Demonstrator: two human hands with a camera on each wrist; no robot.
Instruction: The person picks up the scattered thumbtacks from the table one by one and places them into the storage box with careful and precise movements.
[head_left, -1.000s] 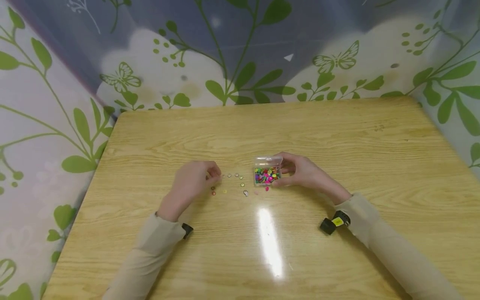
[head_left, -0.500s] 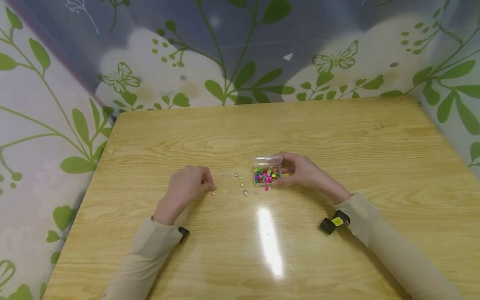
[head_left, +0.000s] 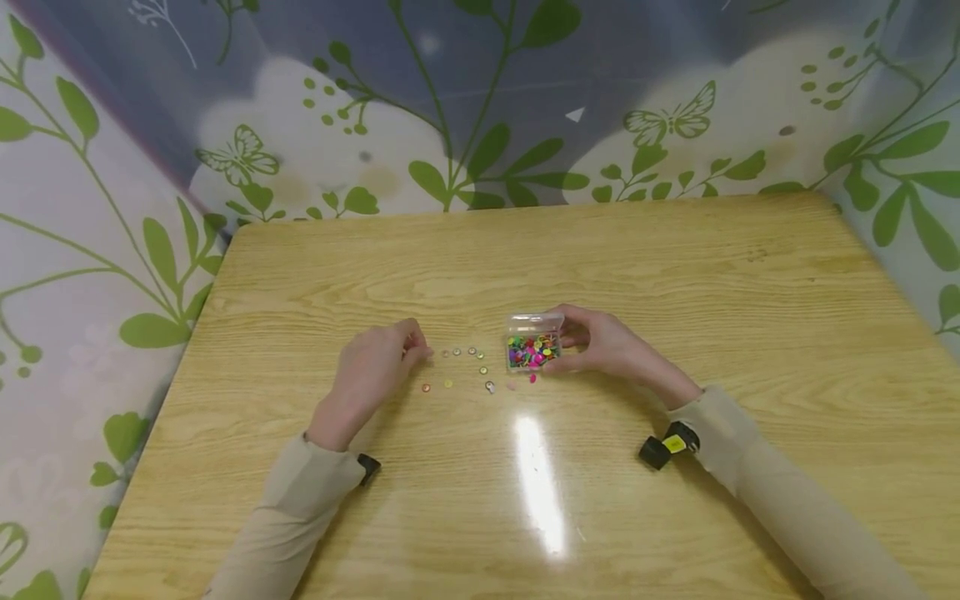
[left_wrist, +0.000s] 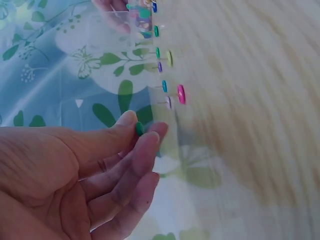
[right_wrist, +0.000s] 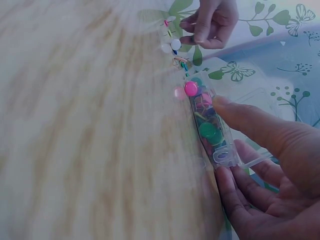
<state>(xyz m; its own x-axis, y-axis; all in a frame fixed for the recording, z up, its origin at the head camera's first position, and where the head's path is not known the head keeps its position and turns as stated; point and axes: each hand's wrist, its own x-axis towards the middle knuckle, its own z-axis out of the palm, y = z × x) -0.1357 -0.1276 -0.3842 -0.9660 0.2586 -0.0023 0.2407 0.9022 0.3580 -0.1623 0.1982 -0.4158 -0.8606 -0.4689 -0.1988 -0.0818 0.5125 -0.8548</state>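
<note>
In the head view my left hand (head_left: 375, 362) is at the left end of a curved line of thumbtacks, close over the table. Its thumb and fingers pinch a green thumbtack (left_wrist: 139, 129), clearest in the left wrist view. My right hand (head_left: 611, 342) grips the right side of a small clear plastic box, whose hinged lid (head_left: 534, 322) stands raised at the back. Mixed coloured thumbtacks (head_left: 534, 352) fill the box. In the right wrist view, the thumb presses near the rim and the other fingers go round the far end.
Several loose tacks lie between the hands, among them a yellow tack (head_left: 448, 384) and an orange-red tack (head_left: 427, 388). A pink tack (head_left: 533, 378) sits just in front of the box. The wooden table (head_left: 675, 250) meets a leaf-patterned wall (head_left: 300, 108) behind.
My left hand went down and left to a tack near the orange-red one, then back up to the line's left end; that tack is gone from its spot. The right hand stays on the box.
</note>
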